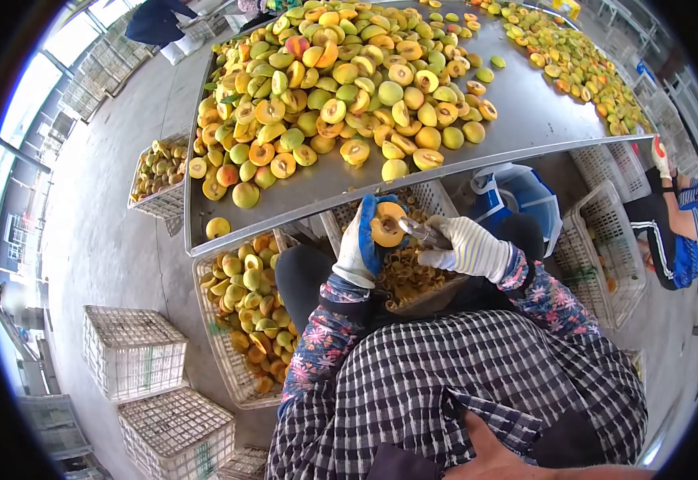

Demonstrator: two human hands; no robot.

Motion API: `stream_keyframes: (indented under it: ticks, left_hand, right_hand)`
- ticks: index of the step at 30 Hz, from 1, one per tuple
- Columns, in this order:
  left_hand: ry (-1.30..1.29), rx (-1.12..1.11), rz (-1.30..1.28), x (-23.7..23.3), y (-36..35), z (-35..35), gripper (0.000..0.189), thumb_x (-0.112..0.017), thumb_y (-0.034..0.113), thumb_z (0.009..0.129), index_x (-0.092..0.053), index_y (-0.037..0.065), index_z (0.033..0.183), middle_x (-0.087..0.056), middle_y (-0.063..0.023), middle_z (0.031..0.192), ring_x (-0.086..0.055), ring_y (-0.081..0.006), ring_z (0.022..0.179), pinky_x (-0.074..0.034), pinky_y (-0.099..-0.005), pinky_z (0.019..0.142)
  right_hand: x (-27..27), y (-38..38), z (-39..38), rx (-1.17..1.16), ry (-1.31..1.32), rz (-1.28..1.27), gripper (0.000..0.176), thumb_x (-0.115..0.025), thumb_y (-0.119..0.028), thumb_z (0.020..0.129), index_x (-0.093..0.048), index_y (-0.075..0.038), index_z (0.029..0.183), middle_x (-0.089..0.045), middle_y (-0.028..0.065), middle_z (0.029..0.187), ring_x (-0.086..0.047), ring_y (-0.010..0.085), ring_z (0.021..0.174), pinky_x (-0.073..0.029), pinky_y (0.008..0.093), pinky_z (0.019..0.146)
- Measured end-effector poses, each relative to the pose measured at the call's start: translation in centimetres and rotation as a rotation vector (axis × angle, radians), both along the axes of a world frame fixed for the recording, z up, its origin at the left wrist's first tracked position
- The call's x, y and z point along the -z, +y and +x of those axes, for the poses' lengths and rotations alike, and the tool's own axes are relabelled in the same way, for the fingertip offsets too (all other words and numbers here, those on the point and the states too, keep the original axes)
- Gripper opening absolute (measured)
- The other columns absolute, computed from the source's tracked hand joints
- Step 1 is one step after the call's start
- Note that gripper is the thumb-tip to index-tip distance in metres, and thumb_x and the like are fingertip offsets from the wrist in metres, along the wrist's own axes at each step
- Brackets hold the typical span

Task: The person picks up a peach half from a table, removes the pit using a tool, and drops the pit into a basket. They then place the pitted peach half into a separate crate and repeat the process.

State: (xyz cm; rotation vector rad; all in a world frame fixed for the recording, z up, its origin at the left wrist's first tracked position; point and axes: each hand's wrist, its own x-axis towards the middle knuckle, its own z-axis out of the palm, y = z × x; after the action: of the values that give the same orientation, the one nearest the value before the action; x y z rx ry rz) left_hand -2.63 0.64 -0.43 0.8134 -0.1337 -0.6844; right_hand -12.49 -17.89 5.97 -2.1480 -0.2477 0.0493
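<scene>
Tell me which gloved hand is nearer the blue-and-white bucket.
Right. The right hand, gripping the metal tool, is just left of the bucket; the left hand, holding the cut fruit, is farther left.

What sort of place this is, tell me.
Likely a fruit-processing shed: halved fruit is heaped on a long metal table, plastic crates stand on the concrete floor, and the gloved left hand holds a fruit half while the right hand brings a metal tool to it.

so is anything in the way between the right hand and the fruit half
Nothing visible blocks it: the left hand holds the fruit half, and only the metal tool held in the right hand comes between.
</scene>
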Motion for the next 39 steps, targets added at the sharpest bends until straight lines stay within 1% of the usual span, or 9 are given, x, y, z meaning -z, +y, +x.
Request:
stream_keyframes:
  ticks: [2, 5, 8, 15, 18, 26, 30, 32, 39]
  left_hand:
    - [-0.2, 0.022, 0.128, 0.0, 0.0, -0.2, 0.045, -0.04, 0.038, 0.105, -0.055, -0.001, 0.122, -0.064, -0.0105, 0.11, -0.064, -0.0202, 0.099, -0.053, -0.0329, 0.086]
    - [-1.105, -0.081, 0.719, -0.5, 0.0, -0.5, 0.044, -0.033, 0.035, 0.107, -0.047, 0.0, 0.13, -0.062, -0.0094, 0.117, -0.061, -0.0171, 0.105, -0.049, -0.0304, 0.094]
    - [-0.491, -0.038, 0.291, 1.5, -1.0, -0.2, 0.048, -0.034, 0.041, 0.106, -0.051, 0.001, 0.126, -0.063, -0.0079, 0.113, -0.062, -0.0155, 0.102, -0.049, -0.0287, 0.091]
    - [-0.062, -0.181, 0.263, 0.8, -1.8, -1.4, 0.056, -0.036, 0.05, 0.103, -0.062, 0.001, 0.112, -0.067, -0.0068, 0.099, -0.064, -0.0144, 0.09, -0.051, -0.0273, 0.083]
    - [-0.027, -0.151, 0.261, 1.5, -1.8, -1.1, 0.055, -0.039, 0.05, 0.102, -0.064, 0.001, 0.103, -0.066, -0.0058, 0.09, -0.062, -0.0124, 0.081, -0.052, -0.0255, 0.075]
    - [-0.143, -0.101, 0.433, 2.6, -1.7, -0.4, 0.065, -0.039, 0.06, 0.098, -0.065, 0.001, 0.096, -0.065, -0.0063, 0.084, -0.06, -0.0129, 0.073, -0.051, -0.0275, 0.073]
    - [-0.035, 0.018, 0.259, 3.3, -1.5, 0.3, 0.068, -0.035, 0.062, 0.098, -0.063, 0.0, 0.103, -0.064, -0.0082, 0.091, -0.06, -0.0145, 0.084, -0.049, -0.03, 0.083]
    - [-0.219, -0.256, 0.206, 2.4, -2.7, -0.8, 0.068, -0.033, 0.061, 0.099, -0.062, -0.001, 0.106, -0.064, -0.0096, 0.097, -0.06, -0.0162, 0.089, -0.047, -0.0309, 0.088]
    - [-0.295, -0.479, 0.364, 0.7, -3.2, -1.2, 0.069, -0.038, 0.06, 0.099, -0.062, -0.004, 0.1, -0.067, -0.0138, 0.095, -0.063, -0.0213, 0.087, -0.05, -0.0339, 0.086]
  right_hand:
    - [0.3, -0.1, -0.6, 0.058, -0.083, -0.145, 0.033, -0.07, -0.026, 0.087, -0.056, -0.001, 0.105, -0.064, 0.0128, 0.077, -0.065, 0.0277, 0.07, -0.05, 0.0353, 0.064]
    - [2.1, 0.7, -0.6, 0.131, -0.232, -0.314, 0.033, -0.068, -0.026, 0.089, -0.054, -0.002, 0.108, -0.066, 0.0148, 0.082, -0.066, 0.0325, 0.074, -0.052, 0.0389, 0.064]
    - [3.3, 1.8, 0.0, 0.137, -0.352, -0.39, 0.027, -0.065, -0.022, 0.089, -0.053, -0.005, 0.105, -0.067, 0.0159, 0.085, -0.066, 0.0358, 0.074, -0.053, 0.0412, 0.062]
    - [5.2, 1.9, -0.3, 0.069, -0.213, -0.363, 0.024, -0.061, -0.023, 0.092, -0.052, -0.004, 0.104, -0.066, 0.0173, 0.083, -0.064, 0.0396, 0.072, -0.051, 0.0445, 0.059]
    - [4.2, 1.4, -0.2, 0.023, -0.013, -0.485, 0.026, -0.058, -0.026, 0.094, -0.054, -0.003, 0.104, -0.064, 0.02, 0.078, -0.063, 0.0388, 0.075, -0.05, 0.045, 0.061]
    - [7.4, 2.1, -0.4, 0.035, 0.148, -0.003, 0.024, -0.048, -0.023, 0.099, -0.054, 0.0, 0.102, -0.066, 0.0209, 0.079, -0.064, 0.0392, 0.075, -0.05, 0.0446, 0.065]
    - [4.8, 1.1, 0.0, -0.016, 0.185, -0.355, 0.021, -0.046, -0.02, 0.101, -0.054, -0.001, 0.105, -0.066, 0.016, 0.089, -0.064, 0.033, 0.083, -0.051, 0.0372, 0.073]
    - [7.9, 1.2, 0.4, 0.016, -0.061, 0.117, 0.023, -0.049, -0.021, 0.101, -0.054, 0.0, 0.108, -0.064, 0.0148, 0.095, -0.063, 0.0292, 0.088, -0.049, 0.0351, 0.078]
    - [6.7, 3.6, 0.6, 0.107, 0.205, 0.186, 0.032, -0.057, -0.023, 0.096, -0.051, 0.003, 0.114, -0.063, 0.0223, 0.103, -0.062, 0.0339, 0.098, -0.048, 0.0374, 0.083]
